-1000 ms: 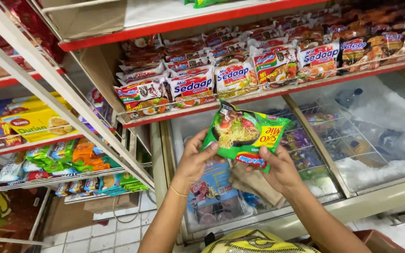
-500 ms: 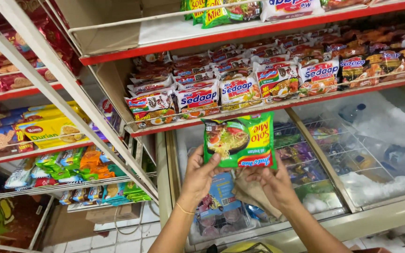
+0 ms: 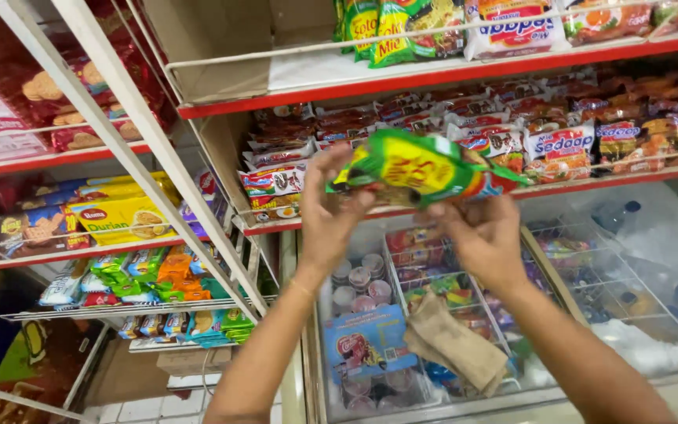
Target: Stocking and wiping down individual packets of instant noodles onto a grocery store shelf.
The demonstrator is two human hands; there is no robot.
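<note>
Left hand (image 3: 331, 212) and right hand (image 3: 484, 239) each grasp one green plastic noodle packet (image 3: 421, 169), raised before red-edged shelf (image 3: 433, 82) | glass-topped freezer chest (image 3: 308, 330) below holds small round cups, one blue carton (image 3: 366, 349).

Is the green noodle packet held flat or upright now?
Nearly flat: the green noodle packet lies tilted, long edge sideways, between the left hand and right hand.
</note>
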